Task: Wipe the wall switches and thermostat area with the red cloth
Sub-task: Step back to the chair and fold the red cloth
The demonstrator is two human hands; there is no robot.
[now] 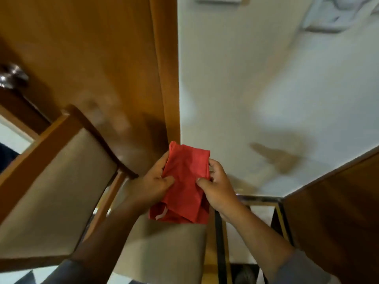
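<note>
Head view puts the red cloth (185,185) right in the middle of my frame, folded into a rough upright rectangle and held in the air between both hands, in front of the seam where the wooden door meets the wall. I see my left hand (152,182) clamped on the cloth's left edge, thumb pressed flat across the front of the fabric and the fingers curled round behind it. My right hand (218,186) grips the right edge the same way, thumb tip on the front face, knuckles bent, fingers tucked behind. Neither hand is spread; both are closed on the fabric. The lower end of the cloth hangs loose below my wrists, with a small white tag (162,214) showing near the bottom left corner. Grey sleeves (303,269) cover both forearms at the bottom of the frame. Behind the cloth to the left stands the brown wooden door (92,58), with a metal knob (12,76) near the left edge, blurred. To the right is the pale wall (266,89), carrying a brownish smear (279,158) just right of my hands. At the top right corner a white wall plate (338,15) is mounted, too blurred for me to read. A chair with a wooden frame and beige upholstery (53,181) sits at lower left, and a dark wooden panel (338,201) fills the lower right.
</note>
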